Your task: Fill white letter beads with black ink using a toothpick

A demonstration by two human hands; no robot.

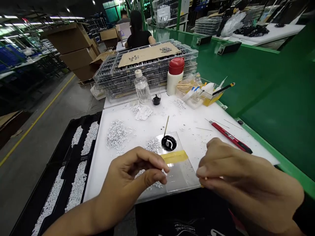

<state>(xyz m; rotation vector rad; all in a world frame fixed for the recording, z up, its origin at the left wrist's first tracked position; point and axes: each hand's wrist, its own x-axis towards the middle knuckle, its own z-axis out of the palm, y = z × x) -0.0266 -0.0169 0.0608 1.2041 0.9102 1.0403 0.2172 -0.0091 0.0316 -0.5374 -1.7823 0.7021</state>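
Observation:
My left hand (135, 180) pinches a small white part (164, 171) between thumb and forefinger, above a clear plate (180, 175) with yellow tape (174, 156) across it. To its right, my right hand (228, 167) is closed in a pinch. Only the pale tip of a thin wooden stick (206, 178) shows at its fingers; the rest is hidden. Black liquid (169, 143) fills a round spot at the plate's far end, with another thin stick (166, 126) standing in it. Loose small white parts (154, 145) lie left of the plate, partly behind my left hand.
A pile of white parts (116, 133), a clear bottle (142, 87), a small black cup (156, 99) and a red-lidded flask (175, 75) stand on the white table. A red cutter (230, 136) lies right. Black trays (67, 157) flank the left edge. A person (137, 31) sits beyond stacked trays (128, 82).

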